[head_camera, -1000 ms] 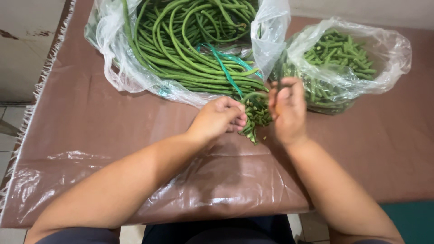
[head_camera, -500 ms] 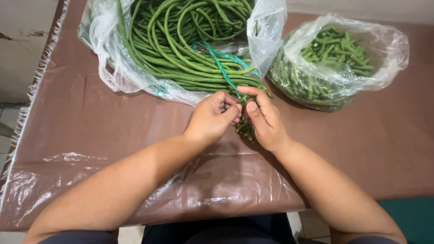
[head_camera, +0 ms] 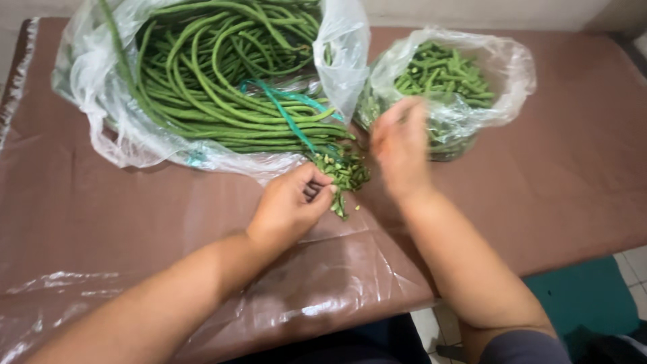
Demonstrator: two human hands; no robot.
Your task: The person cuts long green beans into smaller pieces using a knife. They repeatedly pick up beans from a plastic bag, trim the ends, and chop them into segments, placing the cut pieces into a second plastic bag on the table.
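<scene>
My left fingers [head_camera: 317,195] still pinching the long bean bundle [head_camera: 340,172], right hand [head_camera: 401,145] now released, blurred, lifted toward the cut-bean bag [head_camera: 465,87].

A table [head_camera: 101,222] is seen covered by a brown cloth under a sheet of clear plastic [head_camera: 323,283], which is creased and glossy along the near edge; a strip of pale tiled floor [head_camera: 637,266] is shown at the lower right, just beside a teal mat [head_camera: 583,300]; a light-coloured wall [head_camera: 485,12] is glimpsed behind the table's far edge.
</scene>
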